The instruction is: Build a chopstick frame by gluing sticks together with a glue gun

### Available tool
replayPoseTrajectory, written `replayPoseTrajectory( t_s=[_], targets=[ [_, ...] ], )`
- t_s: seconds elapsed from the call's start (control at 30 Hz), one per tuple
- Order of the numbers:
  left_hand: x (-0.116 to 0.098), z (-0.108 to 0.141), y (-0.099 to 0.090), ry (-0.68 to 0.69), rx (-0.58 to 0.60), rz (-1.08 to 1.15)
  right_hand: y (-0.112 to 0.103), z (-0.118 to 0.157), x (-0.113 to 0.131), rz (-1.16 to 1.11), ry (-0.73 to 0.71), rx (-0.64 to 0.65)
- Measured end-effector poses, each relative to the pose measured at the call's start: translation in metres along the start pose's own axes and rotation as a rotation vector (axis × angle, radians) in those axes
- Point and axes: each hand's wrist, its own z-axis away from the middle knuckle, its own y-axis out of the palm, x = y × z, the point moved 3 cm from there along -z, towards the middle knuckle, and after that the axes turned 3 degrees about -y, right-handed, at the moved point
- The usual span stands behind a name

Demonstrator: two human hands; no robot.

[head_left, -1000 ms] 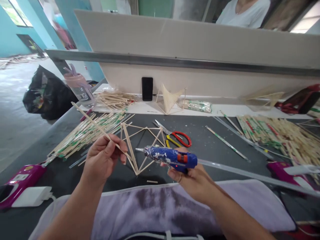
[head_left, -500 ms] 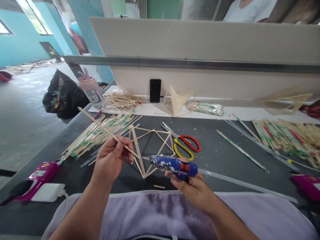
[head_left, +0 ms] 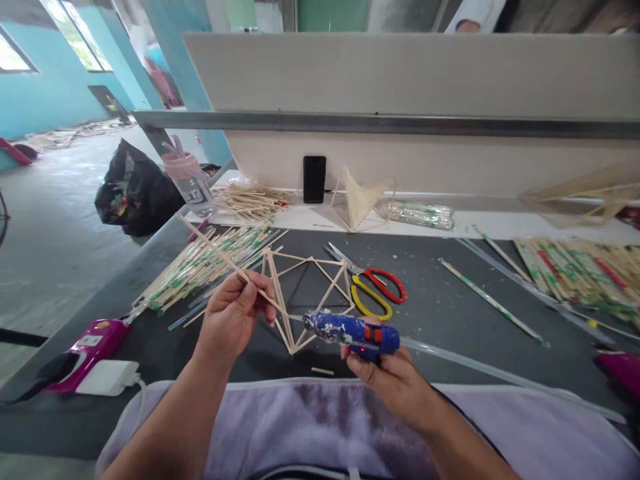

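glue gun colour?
Blue glue gun, white-smeared, orange trigger, in the right hand; head view.

Reaching forward with both forearms bare, left hand point(head_left: 231, 321) raised with fingertips pinching closed, right hand point(head_left: 387, 373) curling shut in a fist-like grip, palm up.

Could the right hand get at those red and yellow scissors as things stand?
Probably not right away: the right hand is wrapped around the blue glue gun. The scissors lie just beyond on the table, uncovered.
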Motion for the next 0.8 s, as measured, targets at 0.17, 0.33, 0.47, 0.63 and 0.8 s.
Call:
replayPoseTrajectory(
  t_s=[0.17, 0.33, 0.47, 0.63, 0.8],
  targets=[
    [0.0004, 0.0002, 0.0009, -0.002, 0.011, 0.002, 0.0009, 0.0019, -0.0002, 0.054, -0.019, -0.034],
    [0.0024, 0.0011, 0.0008, 0.013, 0.028, 0.000, 0.0008, 0.0000, 0.0036, 0.077, -0.021, -0.069],
    [0.0045, 0.0013, -0.0002, 0.007, 0.024, -0.013, 0.0012, -0.0006, 0.0045, 0.090, -0.040, -0.075],
    [0.0047, 0.0008, -0.0007, 0.010, 0.009, -0.013, 0.0022, 0.0001, 0.0026, 0.138, -0.039, -0.059],
    [0.0043, 0.0002, -0.0006, 0.015, 0.016, -0.008, 0.0025, 0.0012, 0.0018, 0.158, -0.034, -0.047]
  ],
)
